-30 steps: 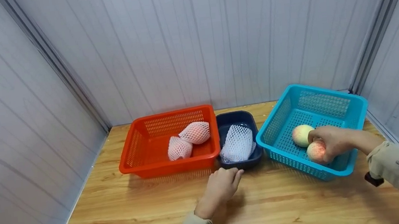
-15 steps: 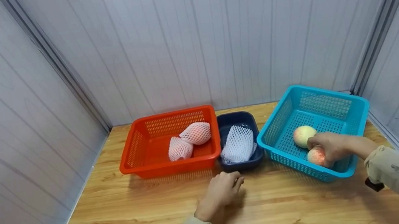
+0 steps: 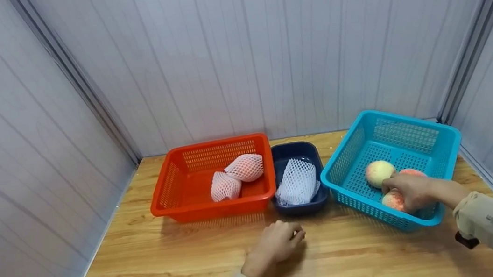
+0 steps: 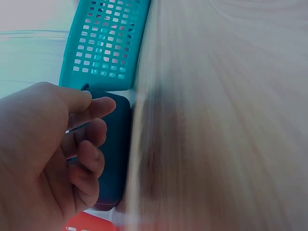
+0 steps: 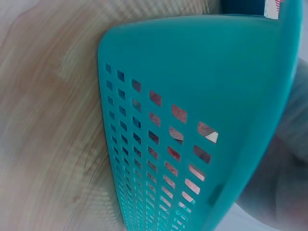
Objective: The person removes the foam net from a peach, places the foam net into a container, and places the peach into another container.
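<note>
Inside the turquoise basket [image 3: 347, 201], in the head view, my right hand [image 3: 413, 191] grips a red-blushed peach [image 3: 393, 200] near the front wall. A paler peach [image 3: 380, 173] lies just behind it, and part of a third peach [image 3: 412, 172] shows past the hand. In the right wrist view the basket wall [image 5: 202, 72] covers most of the fingers. My left hand [image 3: 276, 243] hovers or rests over the wooden table, its fingers loosely curled around nothing, as the left wrist view of the hand [image 4: 62, 149] also shows.
A navy tray [image 3: 304, 209] beyond my left hand holds white foam net sleeves [image 3: 298, 181]. To its left stands a red basket [image 3: 218, 211] with two net-wrapped peaches [image 3: 225, 185]. Grey panel walls [image 3: 227, 56] enclose the back and sides of the table [image 3: 150, 272].
The whole head view has shifted down slightly. My right hand stays at the front peach, shifting slightly towards the front, and a third peach now shows behind it. The left hand has drawn back slightly.
</note>
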Tool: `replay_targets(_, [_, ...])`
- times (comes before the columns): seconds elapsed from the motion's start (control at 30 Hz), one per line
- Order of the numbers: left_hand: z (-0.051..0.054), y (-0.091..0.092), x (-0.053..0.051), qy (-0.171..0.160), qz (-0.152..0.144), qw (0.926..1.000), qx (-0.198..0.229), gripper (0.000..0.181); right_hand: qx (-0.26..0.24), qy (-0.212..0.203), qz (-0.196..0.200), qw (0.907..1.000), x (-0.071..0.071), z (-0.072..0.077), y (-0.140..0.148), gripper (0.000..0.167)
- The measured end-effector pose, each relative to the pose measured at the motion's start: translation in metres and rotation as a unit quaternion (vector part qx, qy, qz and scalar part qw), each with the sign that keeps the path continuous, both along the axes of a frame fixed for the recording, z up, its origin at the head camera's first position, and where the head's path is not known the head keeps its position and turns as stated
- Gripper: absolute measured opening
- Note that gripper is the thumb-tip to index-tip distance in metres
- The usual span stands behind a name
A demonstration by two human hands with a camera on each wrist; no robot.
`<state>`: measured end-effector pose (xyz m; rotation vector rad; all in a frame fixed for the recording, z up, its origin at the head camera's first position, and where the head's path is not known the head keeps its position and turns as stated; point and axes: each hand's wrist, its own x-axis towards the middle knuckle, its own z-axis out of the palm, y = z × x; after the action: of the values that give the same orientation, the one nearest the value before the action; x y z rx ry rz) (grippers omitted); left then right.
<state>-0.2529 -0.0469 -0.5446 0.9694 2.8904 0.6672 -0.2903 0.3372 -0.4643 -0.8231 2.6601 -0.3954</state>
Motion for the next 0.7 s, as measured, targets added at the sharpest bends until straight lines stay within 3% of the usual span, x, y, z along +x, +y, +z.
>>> replay_targets(0.2, [-0.0022,-0.0032,0.0012,-0.005,-0.008,1.0,0.004,0.016,-0.007,0.022,0.012,0.9997,0.0016,0.0003,-0.001,0.04])
replay_targets(0.7, [-0.0046,-0.0037,0.0078,-0.043,-0.02,0.9986,0.022,0.015,-0.032,0.031,0.038,0.9983,0.0054,0.0013,0.0014,0.04])
